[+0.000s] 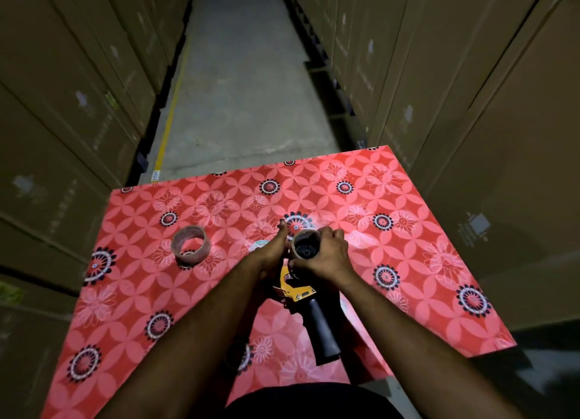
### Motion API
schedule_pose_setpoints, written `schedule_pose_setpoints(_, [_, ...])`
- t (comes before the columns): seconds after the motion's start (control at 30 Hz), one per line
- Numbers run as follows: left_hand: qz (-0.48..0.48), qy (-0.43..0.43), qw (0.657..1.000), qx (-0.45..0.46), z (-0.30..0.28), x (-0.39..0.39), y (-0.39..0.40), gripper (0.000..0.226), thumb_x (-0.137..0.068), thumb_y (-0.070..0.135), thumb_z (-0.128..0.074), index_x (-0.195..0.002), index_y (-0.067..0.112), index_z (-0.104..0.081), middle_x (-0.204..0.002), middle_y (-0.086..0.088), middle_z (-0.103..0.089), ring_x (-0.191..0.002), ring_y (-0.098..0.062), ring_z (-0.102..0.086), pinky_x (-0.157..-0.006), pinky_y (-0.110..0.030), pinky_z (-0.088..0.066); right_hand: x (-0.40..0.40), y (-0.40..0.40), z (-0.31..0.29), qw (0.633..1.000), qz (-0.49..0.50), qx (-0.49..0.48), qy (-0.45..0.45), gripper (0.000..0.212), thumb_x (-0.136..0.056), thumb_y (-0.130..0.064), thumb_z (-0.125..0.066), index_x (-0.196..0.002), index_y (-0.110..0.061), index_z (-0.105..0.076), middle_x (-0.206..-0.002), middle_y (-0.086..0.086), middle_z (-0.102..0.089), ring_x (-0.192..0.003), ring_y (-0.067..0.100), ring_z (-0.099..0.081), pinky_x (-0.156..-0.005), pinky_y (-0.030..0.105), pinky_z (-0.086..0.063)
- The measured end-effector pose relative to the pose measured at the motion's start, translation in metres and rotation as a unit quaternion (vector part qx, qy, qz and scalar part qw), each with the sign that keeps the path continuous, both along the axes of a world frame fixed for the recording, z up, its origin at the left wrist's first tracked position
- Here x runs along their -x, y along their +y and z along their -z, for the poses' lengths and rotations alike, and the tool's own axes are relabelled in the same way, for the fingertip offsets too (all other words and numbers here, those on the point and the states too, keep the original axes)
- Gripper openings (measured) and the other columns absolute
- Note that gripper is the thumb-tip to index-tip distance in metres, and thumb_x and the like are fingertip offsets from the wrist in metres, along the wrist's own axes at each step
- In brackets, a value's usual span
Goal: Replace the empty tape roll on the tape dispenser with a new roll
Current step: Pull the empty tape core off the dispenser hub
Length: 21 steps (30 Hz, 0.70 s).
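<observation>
Both hands meet over the near middle of the red flowered table [408, 261]. The right hand [329, 255] is curled closed around the empty cardboard core [306, 246], thumb on its near rim, the core seated on the tape dispenser [301, 296]. The left hand [273, 255] grips the dispenser's yellow frame, fingers stretched beside the core. The black handle points toward the person. The new tape roll [189, 244] stands apart to the left

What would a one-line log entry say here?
right hand: gripping empty cardboard core | left hand: steadying yellow-and-black tape dispenser | new clear tape roll: waiting on table
</observation>
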<state>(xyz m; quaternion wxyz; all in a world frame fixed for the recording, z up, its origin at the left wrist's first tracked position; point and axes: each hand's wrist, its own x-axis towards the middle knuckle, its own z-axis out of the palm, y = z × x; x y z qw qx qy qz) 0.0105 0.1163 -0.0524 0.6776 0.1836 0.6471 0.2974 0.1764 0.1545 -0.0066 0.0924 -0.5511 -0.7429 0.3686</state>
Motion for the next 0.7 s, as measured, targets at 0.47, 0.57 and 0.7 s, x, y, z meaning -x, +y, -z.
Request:
schedule_pose_setpoints(0.47, [0.026, 0.0, 0.999, 0.022, -0.022, -0.002, -0.007, 0.115, -0.062, 0.106, -0.019, -0.133, 0.029, -0.068, -0.148, -0.027, -0.052, -0.131, -0.048, -0.054, -0.098, -0.062, -0.053, -0.001, 0.011, 0.005, 1.0, -0.023, 0.004, -0.004, 0.106, -0.052, -0.057, -0.091, -0.138, -0.015, -0.046, -0.128, 0.009, -0.042, -0.124, 0.032, -0.046, -0.102, 0.039, -0.048])
schedule_pose_setpoints(0.57, [0.032, -0.014, 0.999, 0.036, -0.028, -0.006, -0.011, 0.125, -0.056, 0.108, -0.022, -0.141, 0.026, -0.062, -0.154, -0.025, -0.049, -0.131, -0.049, -0.054, -0.091, -0.056, -0.057, -0.003, 0.022, -0.001, 0.996, -0.09, 0.001, 0.001, 0.103, -0.057, -0.043, -0.093, -0.146, -0.018, -0.047, -0.122, 0.007, -0.046, -0.122, 0.031, -0.047, -0.099, 0.032, -0.045])
schedule_pose_setpoints(0.7, [-0.001, 0.001, 1.0, 0.018, -0.017, 0.0, -0.006, 0.144, -0.032, 0.116, -0.037, -0.144, 0.029, -0.059, -0.161, -0.019, -0.043, -0.133, -0.044, -0.053, -0.098, -0.06, -0.056, -0.008, 0.027, -0.007, 0.988, -0.153, -0.001, -0.013, 0.114, -0.058, -0.047, -0.087, -0.155, -0.021, -0.033, -0.135, 0.011, -0.046, -0.129, 0.035, -0.043, -0.11, 0.038, -0.036])
